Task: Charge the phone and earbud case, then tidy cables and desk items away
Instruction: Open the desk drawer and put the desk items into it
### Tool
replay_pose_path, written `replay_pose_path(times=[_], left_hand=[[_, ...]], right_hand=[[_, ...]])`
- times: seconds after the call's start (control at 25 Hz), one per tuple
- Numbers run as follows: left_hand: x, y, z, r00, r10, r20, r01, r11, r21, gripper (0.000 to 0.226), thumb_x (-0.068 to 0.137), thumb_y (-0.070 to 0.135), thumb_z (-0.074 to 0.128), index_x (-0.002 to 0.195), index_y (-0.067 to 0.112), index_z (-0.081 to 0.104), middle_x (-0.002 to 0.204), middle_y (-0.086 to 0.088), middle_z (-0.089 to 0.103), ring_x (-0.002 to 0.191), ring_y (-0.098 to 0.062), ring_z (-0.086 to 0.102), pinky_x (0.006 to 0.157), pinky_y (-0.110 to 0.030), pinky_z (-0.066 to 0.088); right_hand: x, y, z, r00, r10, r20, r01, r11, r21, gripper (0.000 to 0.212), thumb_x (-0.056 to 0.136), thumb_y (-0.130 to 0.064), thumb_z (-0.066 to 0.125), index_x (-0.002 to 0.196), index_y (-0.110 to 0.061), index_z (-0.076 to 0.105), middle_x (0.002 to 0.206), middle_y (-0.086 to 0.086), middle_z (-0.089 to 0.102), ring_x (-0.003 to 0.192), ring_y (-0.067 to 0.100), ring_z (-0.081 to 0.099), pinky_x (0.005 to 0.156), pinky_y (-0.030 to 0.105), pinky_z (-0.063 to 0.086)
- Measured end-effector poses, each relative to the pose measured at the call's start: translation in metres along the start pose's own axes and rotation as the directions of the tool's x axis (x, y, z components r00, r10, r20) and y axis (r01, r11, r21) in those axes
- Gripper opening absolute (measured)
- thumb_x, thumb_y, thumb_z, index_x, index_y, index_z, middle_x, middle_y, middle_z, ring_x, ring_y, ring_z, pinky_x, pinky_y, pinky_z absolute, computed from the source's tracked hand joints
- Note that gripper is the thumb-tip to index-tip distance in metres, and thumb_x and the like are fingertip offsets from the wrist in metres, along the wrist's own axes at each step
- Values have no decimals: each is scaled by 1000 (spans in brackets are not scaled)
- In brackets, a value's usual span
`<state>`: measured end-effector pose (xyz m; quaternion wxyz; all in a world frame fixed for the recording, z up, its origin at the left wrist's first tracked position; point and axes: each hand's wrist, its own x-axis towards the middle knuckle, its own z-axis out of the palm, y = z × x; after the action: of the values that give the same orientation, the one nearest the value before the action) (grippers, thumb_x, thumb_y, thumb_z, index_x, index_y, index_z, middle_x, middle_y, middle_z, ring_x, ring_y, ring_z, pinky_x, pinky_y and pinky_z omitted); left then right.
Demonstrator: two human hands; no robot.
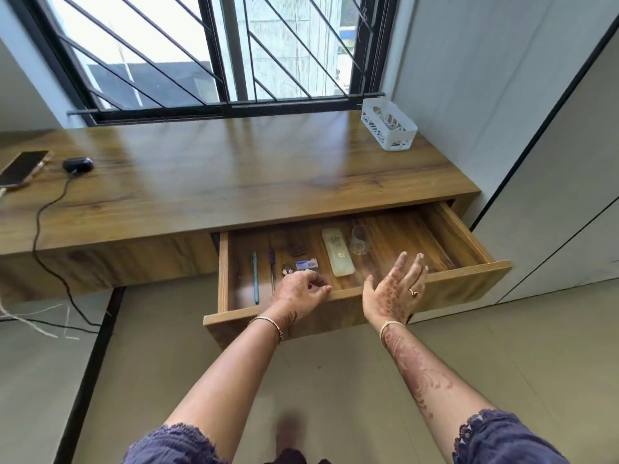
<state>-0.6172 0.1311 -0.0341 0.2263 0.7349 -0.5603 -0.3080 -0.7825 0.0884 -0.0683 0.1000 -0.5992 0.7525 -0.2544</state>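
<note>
The wooden drawer (469,242) under the desk stands pulled out. My left hand (298,291) reaches into its front part with fingers curled down beside a small blue-and-white box (306,264); whether it holds anything is hidden. My right hand (395,289) hovers over the drawer's front edge, palm turned inward, fingers spread, holding nothing. At the desk's far left lies the phone (21,169) with a cable at its near end. Beside it sits the black earbud case (77,165) with a black cable (37,229) running off the desk's edge to the floor.
Inside the drawer lie two pens (255,276), a long cream case (337,251), a clear glass (359,241) and dark clips (296,249). A white slotted basket (388,128) stands at the desk's back right by the window. Tall cabinet doors (552,195) close off the right.
</note>
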Motion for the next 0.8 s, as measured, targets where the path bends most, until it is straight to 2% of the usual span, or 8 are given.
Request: replay_pose_path(times=[0.12,0.2,0.24,0.36,0.48,0.68,0.8], left_hand=[[-16,1,6,998,55,5,-55,997,48,18,85,28,67,102,25,70,105,6,71,97,-9,64,81,-19,49],[-21,1,8,996,87,-14,-86,992,90,22,84,22,67,106,28,68,109,5,68,103,-12,63,88,-23,50],[-22,2,8,995,98,-18,-95,989,109,24,84,21,68,106,29,68,111,5,67,105,-13,61,91,-28,50],[-19,1,6,992,122,-21,-116,977,181,24,85,21,66,108,29,67,114,5,63,109,-15,57,91,-30,49],[-8,1,2,985,166,-46,-151,961,232,27,87,21,65,112,28,66,117,5,62,112,-16,54,90,-30,47],[30,2,-12,978,198,-58,-164,918,361,30,86,25,66,115,28,62,119,4,59,115,-20,51,92,-35,46],[61,2,-24,971,231,-65,-177,871,458,39,85,28,66,123,25,56,122,1,56,115,-22,49,92,-36,47]], right_hand=[[-24,0,-2,991,133,2,-129,959,252,91,88,-32,62,153,-11,0,159,16,-10,147,33,2,119,45,16],[-28,-7,-5,953,267,146,-304,844,443,92,93,-31,56,151,-9,-11,159,14,-17,148,30,6,116,39,22],[-28,-11,-5,919,317,235,-393,778,489,89,96,-32,52,150,-7,-15,159,13,-17,149,27,4,116,34,20],[-26,-17,1,870,355,341,-490,695,526,81,101,-30,42,148,0,-17,160,15,-14,149,22,-7,117,26,4],[-16,-22,9,868,341,361,-492,686,536,80,101,-31,40,147,0,-18,160,14,-15,149,21,-10,119,28,0],[19,-45,20,850,343,401,-521,667,533,81,101,-29,43,147,1,-16,160,14,-14,149,22,-8,119,29,1],[42,-63,31,840,357,409,-538,646,541,81,100,-28,44,148,-1,-16,160,13,-13,149,21,-7,119,31,3]])
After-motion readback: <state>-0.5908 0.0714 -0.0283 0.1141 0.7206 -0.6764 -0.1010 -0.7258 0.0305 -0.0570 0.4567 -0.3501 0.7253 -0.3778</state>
